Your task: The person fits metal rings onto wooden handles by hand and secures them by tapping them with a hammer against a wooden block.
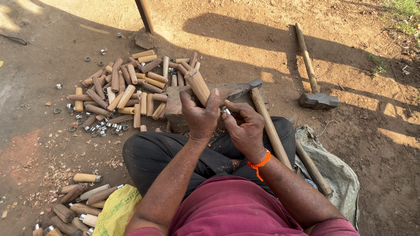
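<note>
Nearest to the person, just in front of the crossed legs, stands the worn brown wooden block (173, 109), and both hands work over it. The left hand (199, 116) is closed around a short round light-brown wooden handle (197, 85), which tilts up and away above the block. The right hand (245, 129) pinches a small silver metal ring (226, 111) at the lower end of this handle. I think the ring should sit straight on the end, with the left grip firm, so it does not go on crooked.

On the block's right side rests a hammer with a long wooden shaft (267, 124). Left of the block lies a pile of similar wooden handles (124, 87) with loose rings (98, 129). Far to the right of the block lies a heavy sledgehammer (317, 99).
</note>
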